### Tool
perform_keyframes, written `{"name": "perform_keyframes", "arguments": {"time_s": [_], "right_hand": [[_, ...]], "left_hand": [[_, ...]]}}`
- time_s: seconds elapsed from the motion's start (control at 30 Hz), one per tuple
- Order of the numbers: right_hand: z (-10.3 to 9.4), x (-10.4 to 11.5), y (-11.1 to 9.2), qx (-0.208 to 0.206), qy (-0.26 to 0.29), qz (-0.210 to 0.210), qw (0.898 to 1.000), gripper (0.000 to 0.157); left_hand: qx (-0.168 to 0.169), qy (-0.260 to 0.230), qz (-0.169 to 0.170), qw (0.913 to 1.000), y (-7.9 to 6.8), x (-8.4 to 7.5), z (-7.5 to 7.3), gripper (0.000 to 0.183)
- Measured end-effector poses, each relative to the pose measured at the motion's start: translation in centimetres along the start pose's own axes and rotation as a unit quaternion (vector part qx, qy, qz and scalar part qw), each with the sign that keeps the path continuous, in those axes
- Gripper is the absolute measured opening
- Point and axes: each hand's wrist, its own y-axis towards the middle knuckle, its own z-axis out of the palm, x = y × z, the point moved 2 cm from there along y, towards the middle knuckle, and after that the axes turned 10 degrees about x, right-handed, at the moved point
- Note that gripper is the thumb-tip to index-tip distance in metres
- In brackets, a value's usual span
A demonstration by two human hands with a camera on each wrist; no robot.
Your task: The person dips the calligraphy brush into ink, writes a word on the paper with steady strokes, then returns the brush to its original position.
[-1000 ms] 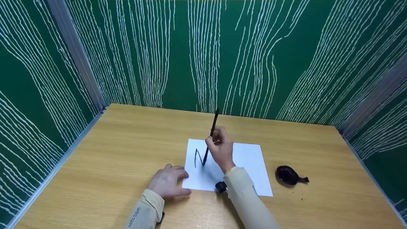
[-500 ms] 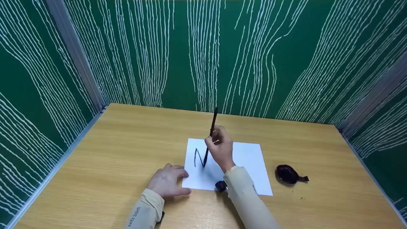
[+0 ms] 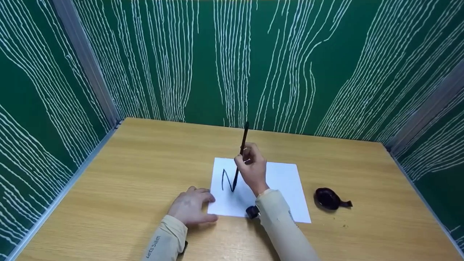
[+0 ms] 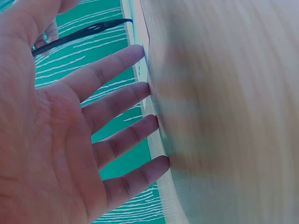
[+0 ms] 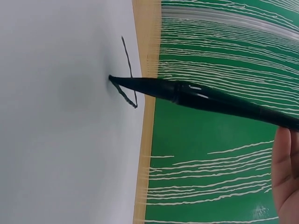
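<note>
Upright in my right hand (image 3: 252,170) is a dark paintbrush (image 3: 244,139), pinched between thumb and fingers. Its black tip touches the white paper (image 3: 282,181) at the lower end of a slanted stroke. The black line (image 3: 223,179) on the sheet rises, then slants down to the right. In the right wrist view the brush (image 5: 210,100) meets the paper at the stroke's end. My left hand (image 3: 190,206) rests at the paper's left edge, its fingers spread. In the left wrist view its fingertips (image 4: 150,122) touch the table and hold nothing.
A small dark dish with a short handle (image 3: 327,199) sits on the wooden table (image 3: 145,163), right of the paper. Green walls with white wavy lines (image 3: 203,72) enclose the table at the back and sides. A wrist camera (image 3: 252,212) hangs under the right sleeve.
The brush tip has crept slightly down and right along the slanted stroke, lengthening it a little. My left hand has stayed in place.
</note>
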Motion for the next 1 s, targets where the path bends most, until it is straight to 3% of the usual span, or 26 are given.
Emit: {"name": "perform_keyframes", "arguments": {"time_s": [0.5, 1.0], "right_hand": [[0.1, -0.2, 0.0, 0.002, -0.011, 0.011, 1.000, 0.025], [0.0, -1.0, 0.1, 0.000, -0.018, 0.023, 1.000, 0.023]], "left_hand": [[-0.009, 0.003, 0.011, 0.9999, -0.2, -0.1, -0.1, 0.052], [0.008, -0.008, -0.007, 0.9999, -0.1, -0.1, -0.1, 0.053]]}}
